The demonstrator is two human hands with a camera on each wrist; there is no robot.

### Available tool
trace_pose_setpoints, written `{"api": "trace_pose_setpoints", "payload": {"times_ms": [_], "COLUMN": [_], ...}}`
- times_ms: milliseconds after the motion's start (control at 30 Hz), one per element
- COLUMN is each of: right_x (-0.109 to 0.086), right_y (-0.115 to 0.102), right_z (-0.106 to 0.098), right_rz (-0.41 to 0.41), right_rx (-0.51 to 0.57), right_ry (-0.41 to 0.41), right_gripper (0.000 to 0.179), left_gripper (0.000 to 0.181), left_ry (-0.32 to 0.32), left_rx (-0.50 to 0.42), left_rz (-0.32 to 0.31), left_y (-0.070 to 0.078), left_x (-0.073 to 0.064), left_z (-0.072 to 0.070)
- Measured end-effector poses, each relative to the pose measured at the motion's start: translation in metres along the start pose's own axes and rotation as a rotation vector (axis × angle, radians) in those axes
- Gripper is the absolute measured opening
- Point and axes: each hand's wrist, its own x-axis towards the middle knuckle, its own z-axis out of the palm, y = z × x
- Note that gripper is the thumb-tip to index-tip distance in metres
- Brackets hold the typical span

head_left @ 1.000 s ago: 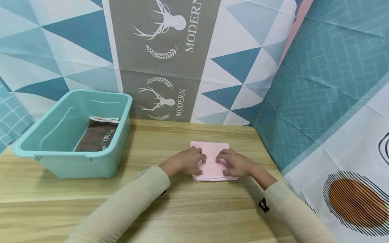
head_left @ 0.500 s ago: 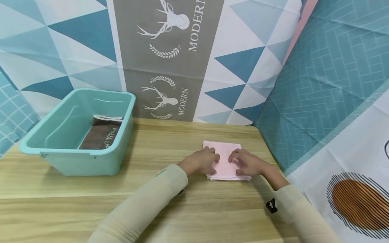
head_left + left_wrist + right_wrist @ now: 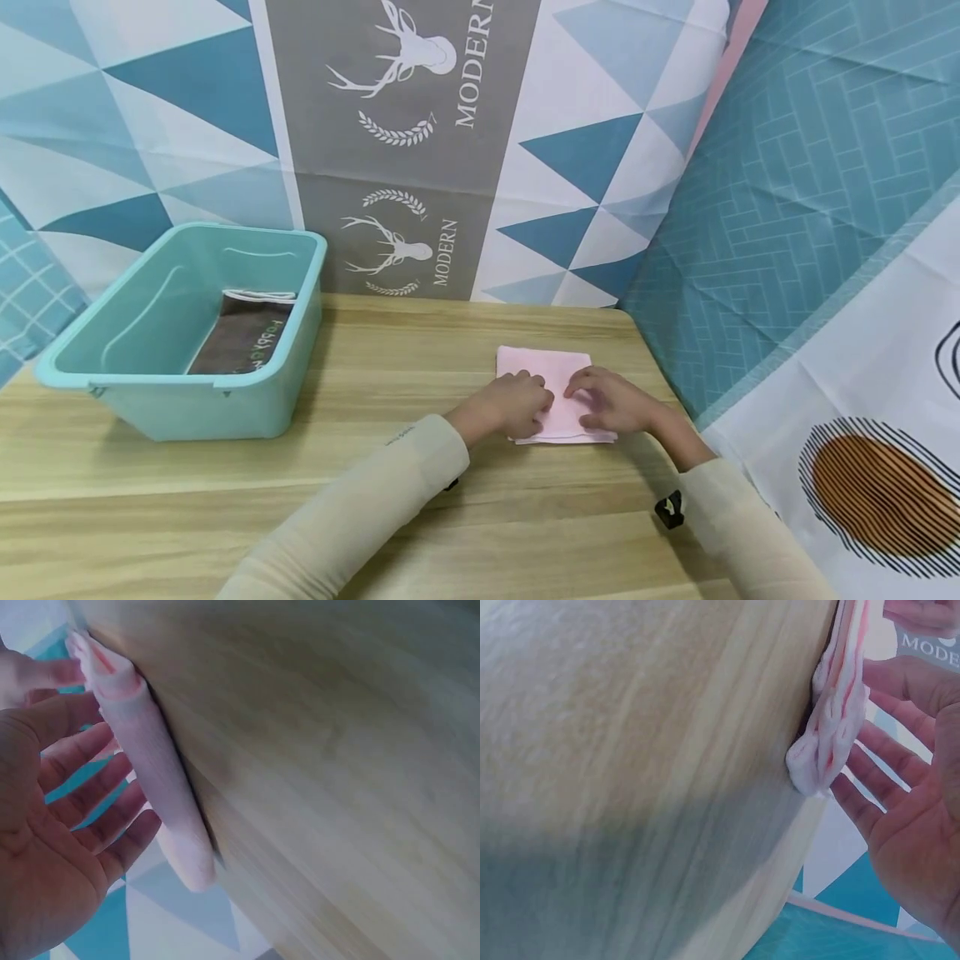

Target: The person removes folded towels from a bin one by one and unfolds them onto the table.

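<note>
A pink towel [image 3: 551,363], folded into a layered square, lies flat on the wooden table [image 3: 450,533]. My left hand [image 3: 516,403] rests on its left half, with the fingertips at the cloth. On the right half lies my right hand [image 3: 613,403], its fingers spread and lightly bent. Seen from the left wrist, the towel's rounded fold [image 3: 154,746] runs along loosely extended fingers [image 3: 90,799]. The right wrist view shows stacked layers of the towel [image 3: 832,727] with fingertips against their side. Both hands touch the towel without curling round it.
A teal plastic bin [image 3: 202,412] stands on the table at the left. Inside it lies a folded brown cloth [image 3: 243,333] with lettering and a white edge. Patterned sheets [image 3: 585,200] rise behind the table and along its right edge.
The towel has slid to the right along the table under both hands. My left hand has moved further over the towel, closer to the right hand. The head view has shifted slightly.
</note>
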Motion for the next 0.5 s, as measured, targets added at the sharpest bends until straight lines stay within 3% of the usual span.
{"api": "trace_pose_setpoints", "payload": {"times_ms": [167, 333, 500], "right_x": [-0.009, -0.017, -0.023], "right_y": [0.005, 0.008, 0.008], "right_z": [-0.003, -0.009, -0.016], "right_rz": [0.098, 0.356, 0.558], "right_rx": [0.097, 0.234, 0.539], "right_ry": [0.101, 0.189, 0.152], "right_gripper": [0.033, 0.034, 0.043], "left_gripper": [0.025, 0.035, 0.031], "left_ry": [0.000, -0.014, 0.002], "left_rx": [-0.001, -0.017, -0.047], "left_rz": [0.040, 0.065, 0.083], "left_y": [0.011, 0.023, 0.033], "left_x": [0.006, 0.012, 0.018], "left_z": [0.000, -0.001, 0.003]}}
